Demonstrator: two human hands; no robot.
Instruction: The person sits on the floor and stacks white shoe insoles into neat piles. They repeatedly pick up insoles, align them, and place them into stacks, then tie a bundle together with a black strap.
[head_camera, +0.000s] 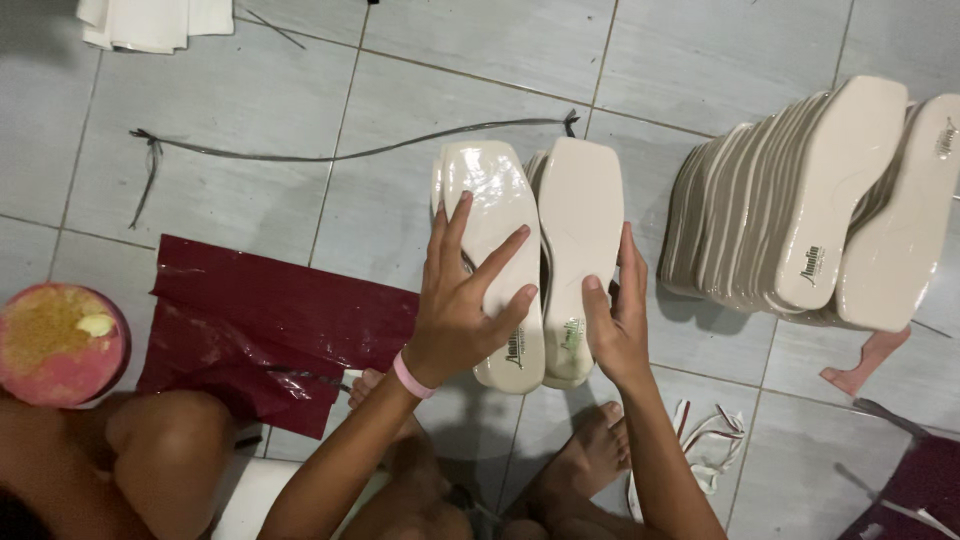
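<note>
While my left hand (462, 305) presses the glossy insole (495, 250), my right hand (615, 320) clasps the matte insole (580, 240); both point toward twelve o'clock.

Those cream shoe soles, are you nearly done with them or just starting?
Looks partway. Done, it seems: a big stack of cream insoles leans on the tiled floor at the right. In hand: the left hand lies spread on a glossy insole, and the right hand grips a matte insole beside it. Left: only these two show; how many more wait, I cannot tell.
</note>
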